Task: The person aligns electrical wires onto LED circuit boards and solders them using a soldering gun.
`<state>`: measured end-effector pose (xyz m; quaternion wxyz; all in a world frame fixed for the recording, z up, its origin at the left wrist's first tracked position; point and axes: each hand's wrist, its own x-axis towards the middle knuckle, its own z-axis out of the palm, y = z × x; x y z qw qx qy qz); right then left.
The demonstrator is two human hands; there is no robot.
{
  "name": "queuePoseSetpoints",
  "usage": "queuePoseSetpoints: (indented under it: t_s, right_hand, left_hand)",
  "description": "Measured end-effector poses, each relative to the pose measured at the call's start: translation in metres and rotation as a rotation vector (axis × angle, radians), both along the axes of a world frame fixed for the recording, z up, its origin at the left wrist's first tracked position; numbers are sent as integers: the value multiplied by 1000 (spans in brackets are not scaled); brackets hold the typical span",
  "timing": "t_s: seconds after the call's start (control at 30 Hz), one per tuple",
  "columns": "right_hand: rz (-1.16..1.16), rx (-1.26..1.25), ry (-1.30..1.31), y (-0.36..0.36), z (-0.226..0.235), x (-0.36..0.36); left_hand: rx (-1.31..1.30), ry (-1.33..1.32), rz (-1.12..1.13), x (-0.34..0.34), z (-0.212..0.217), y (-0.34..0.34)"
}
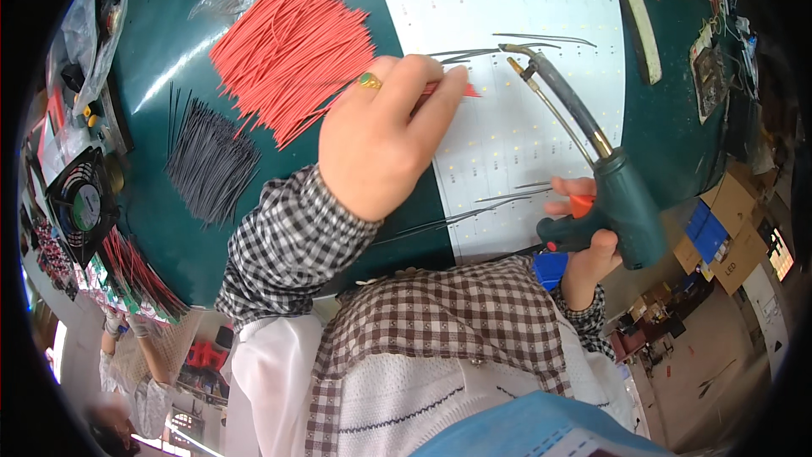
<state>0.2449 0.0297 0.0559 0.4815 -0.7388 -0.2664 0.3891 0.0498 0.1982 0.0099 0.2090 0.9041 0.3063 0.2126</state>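
Observation:
My left hand, wearing a ring, is closed on several red wires whose ends stick out past the fingertips. It hovers over the left part of a white circuit panel dotted with rows of small pads. In my right hand is a green soldering gun with an orange trigger. Its bent tip and thin feed tube point left over the panel, close to some black wires. More black wires lie across the panel's near part. My left hand partly hides the panel's left edge.
Left of the panel lie a big pile of red wires and a smaller pile of black wires. A black fan stands at the table's left edge. Cardboard boxes are at lower right. Another person's hands show at lower left.

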Motion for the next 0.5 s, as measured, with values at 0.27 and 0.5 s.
queuePoseSetpoints:
  t_s: [0.27, 0.5]
  right_hand:
    - [29, -56, 63, -7, 1, 6]
    - [107, -131, 154, -17, 3, 14]
  left_hand:
    - [76, -48, 45, 12, -12, -2]
    - [51, -33, 50, 16, -11, -1]
